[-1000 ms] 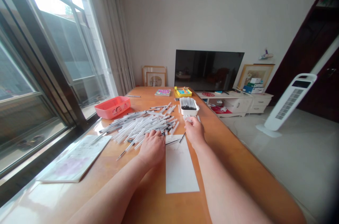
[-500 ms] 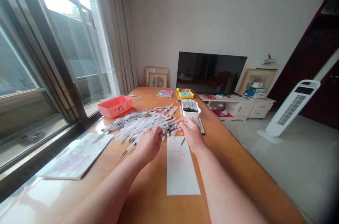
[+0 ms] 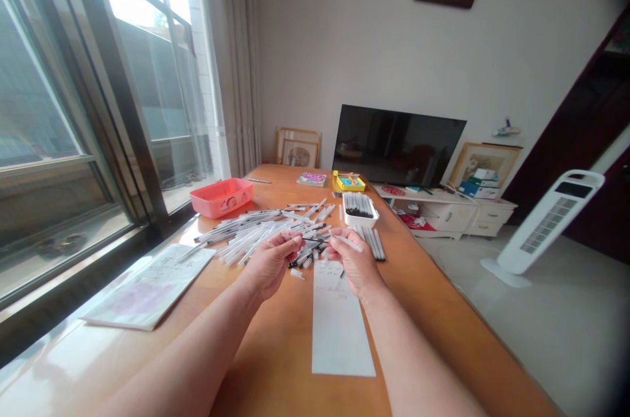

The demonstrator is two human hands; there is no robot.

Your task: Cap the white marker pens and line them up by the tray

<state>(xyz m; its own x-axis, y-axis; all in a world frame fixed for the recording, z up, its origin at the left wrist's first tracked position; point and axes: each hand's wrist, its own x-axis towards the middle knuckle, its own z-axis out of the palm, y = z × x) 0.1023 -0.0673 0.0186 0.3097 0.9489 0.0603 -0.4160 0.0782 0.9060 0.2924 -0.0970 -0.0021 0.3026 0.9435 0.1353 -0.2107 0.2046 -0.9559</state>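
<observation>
My left hand (image 3: 272,262) and my right hand (image 3: 353,261) are raised together just above the wooden table (image 3: 275,364). Between their pinched fingertips runs a thin dark pen refill (image 3: 315,241). My right hand also grips a white pen barrel (image 3: 350,243) that sticks out to the right. A heap of white pens (image 3: 260,231) lies just beyond my hands. A small white tray (image 3: 361,209) packed with pens stands beyond my right hand, and a few loose pens (image 3: 374,243) lie beside it. A white paper strip (image 3: 339,322) lies under my right wrist.
A pink tray (image 3: 222,197) stands at the table's left edge near the window. A printed sheet (image 3: 152,284) lies at near left. A yellow box (image 3: 349,181) and a small book (image 3: 311,178) sit at the far end. A TV, cabinet and white tower fan (image 3: 546,220) stand beyond.
My left hand lifted off the pen heap and my right hand came back from the white tray; both met above the table, holding a refill and a barrel. The view tilted up.
</observation>
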